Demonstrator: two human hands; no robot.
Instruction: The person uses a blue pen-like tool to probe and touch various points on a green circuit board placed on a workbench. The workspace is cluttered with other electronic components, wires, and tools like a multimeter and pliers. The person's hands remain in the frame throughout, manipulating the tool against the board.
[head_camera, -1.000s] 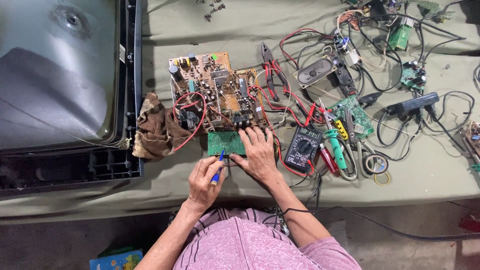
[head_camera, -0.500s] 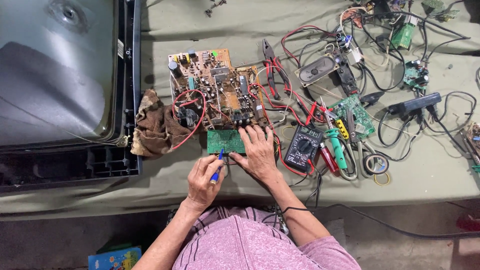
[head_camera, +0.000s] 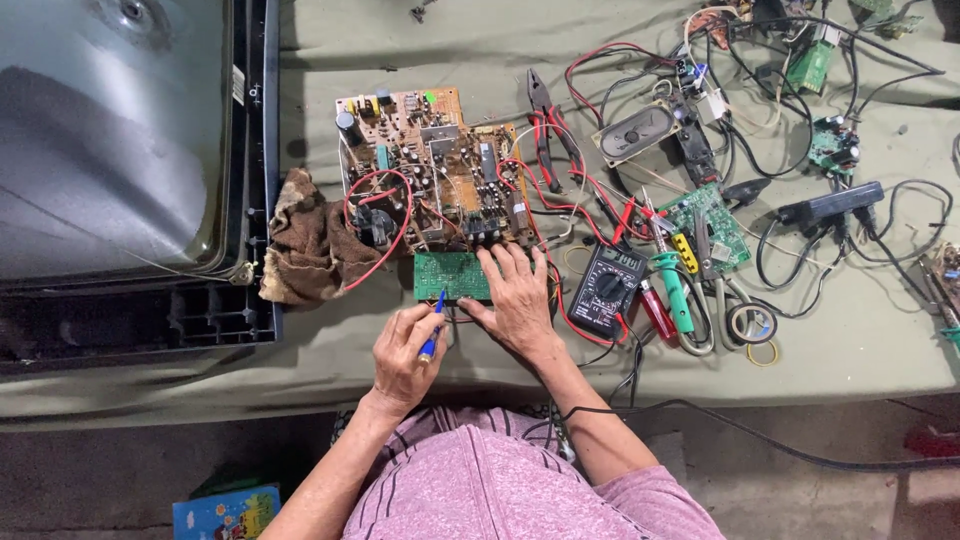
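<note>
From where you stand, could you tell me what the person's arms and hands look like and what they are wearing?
Both the left hand and the right hand are bare, with no gloves, rings or watch to be seen. The forearms are bare too. Short sleeves of a pink-purple heathered T-shirt end near the elbows.

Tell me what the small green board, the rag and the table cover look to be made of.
Green board: likely rigid fibreglass laminate, matte green, flat with tiny dots. Rag: soft woven cloth, brown and stained, crumpled in folds. Table cover: probably heavy fabric, dull olive, creased and draping over the edge.
</note>
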